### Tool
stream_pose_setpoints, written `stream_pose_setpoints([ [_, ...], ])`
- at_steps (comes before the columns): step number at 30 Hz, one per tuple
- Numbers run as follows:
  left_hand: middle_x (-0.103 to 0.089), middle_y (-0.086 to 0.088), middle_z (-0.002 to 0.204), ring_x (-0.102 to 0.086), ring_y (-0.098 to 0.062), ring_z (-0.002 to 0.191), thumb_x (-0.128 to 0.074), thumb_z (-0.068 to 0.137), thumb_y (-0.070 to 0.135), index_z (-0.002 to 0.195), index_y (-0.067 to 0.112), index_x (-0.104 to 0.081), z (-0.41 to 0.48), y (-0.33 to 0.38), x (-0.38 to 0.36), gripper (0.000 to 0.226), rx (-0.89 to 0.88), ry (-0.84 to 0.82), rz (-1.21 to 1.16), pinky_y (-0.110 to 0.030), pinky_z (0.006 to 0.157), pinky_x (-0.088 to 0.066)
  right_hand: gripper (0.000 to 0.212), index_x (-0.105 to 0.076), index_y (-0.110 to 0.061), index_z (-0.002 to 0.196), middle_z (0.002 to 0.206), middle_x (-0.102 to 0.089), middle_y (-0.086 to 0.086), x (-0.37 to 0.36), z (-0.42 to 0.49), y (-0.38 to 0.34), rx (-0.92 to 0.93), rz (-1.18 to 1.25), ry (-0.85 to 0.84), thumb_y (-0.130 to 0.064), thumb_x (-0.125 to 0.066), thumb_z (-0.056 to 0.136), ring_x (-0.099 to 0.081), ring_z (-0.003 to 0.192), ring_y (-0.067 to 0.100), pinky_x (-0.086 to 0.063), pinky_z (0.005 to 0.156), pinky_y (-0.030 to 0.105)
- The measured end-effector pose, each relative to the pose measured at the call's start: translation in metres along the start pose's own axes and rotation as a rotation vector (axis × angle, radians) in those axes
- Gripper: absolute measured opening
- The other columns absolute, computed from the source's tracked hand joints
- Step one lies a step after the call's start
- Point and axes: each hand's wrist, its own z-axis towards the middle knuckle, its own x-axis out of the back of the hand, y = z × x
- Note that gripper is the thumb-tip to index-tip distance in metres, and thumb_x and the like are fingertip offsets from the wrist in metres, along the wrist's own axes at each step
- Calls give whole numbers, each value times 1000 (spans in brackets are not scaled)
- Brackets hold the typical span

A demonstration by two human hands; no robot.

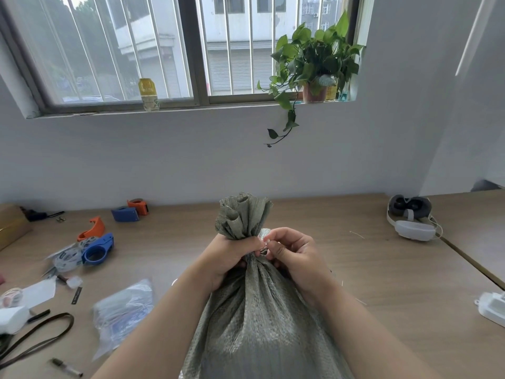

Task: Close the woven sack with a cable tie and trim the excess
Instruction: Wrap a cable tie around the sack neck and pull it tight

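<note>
A grey-green woven sack (pixel 254 318) stands upright on the wooden table (pixel 382 283) right in front of me. Its mouth is gathered into a ruffled bunch (pixel 240 214) above a tight neck. My left hand (pixel 232 255) is wrapped around that neck from the left. My right hand (pixel 295 255) pinches at the neck from the right, its fingertips closed on something small and pale that looks like a thin cable tie (pixel 269 242). Most of the tie is hidden by my fingers.
Blue and orange tape dispensers (pixel 97 250) (pixel 138 206) lie at the left with plastic packets (pixel 123 313), a dark strap (pixel 35 340) and a marker (pixel 67 367). A VR headset (pixel 412 217) sits at the right, a white device (pixel 492 307) at the right edge.
</note>
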Motion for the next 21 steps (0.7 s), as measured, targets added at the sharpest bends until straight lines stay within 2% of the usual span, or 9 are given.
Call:
stream_pose_setpoints([
  [5,-60,-9,68,-55,-25,67,-75,58,28,58,16,-62,0,-2,1,17,-1,-1,3,-40,70,-36,18,-76,-14,89,65,-68,-2,1,1,4,-2,-34,22,1,-66,90,-56,61,9,-49,59,20],
  [13,-60,-15,72,-55,-29,73,-73,57,23,57,16,-63,-2,0,1,12,7,21,-7,-44,74,-36,14,-76,-8,89,65,-71,-1,1,1,4,13,-18,25,3,-67,88,-60,61,9,-49,57,18],
  [21,-57,-1,58,-51,-21,61,-73,60,21,55,17,-63,-3,1,1,12,11,44,-2,-37,64,-35,16,-75,-2,92,67,-74,-6,1,0,1,118,-145,33,8,-63,90,-64,60,3,-50,57,14],
])
